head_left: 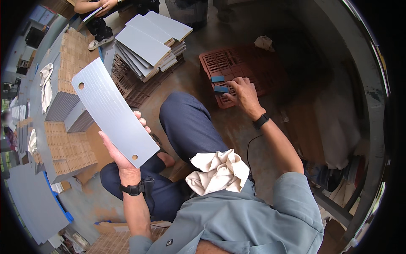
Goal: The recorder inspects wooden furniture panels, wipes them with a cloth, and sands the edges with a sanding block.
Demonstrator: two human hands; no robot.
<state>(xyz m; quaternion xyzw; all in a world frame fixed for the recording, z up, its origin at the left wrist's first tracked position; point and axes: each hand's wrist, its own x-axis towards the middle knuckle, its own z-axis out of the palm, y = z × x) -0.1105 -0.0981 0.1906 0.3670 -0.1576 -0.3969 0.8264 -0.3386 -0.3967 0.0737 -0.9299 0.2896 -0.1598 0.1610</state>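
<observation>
A long grey board (112, 112) with a round hole near each end rests upright in my left hand (118, 150), its face turned toward me. The thumb lies along one edge and the fingertips curl round the other. Over on the right, my right hand (244, 95) reaches down to a reddish-brown plastic crate (253, 63). Its thumb and forefinger close round the end of a small blue block (220, 89) lying on the crate's slatted top. A second blue block (218, 78) lies just beyond it.
Grey boards (144, 44) are piled on another crate (127, 86) ahead. Stacked boards (69, 146) rise on the left. A crumpled white cloth (220, 171) lies on my lap; another cloth (264, 42) sits at the far crate edge. A person (99, 25) stands at the back.
</observation>
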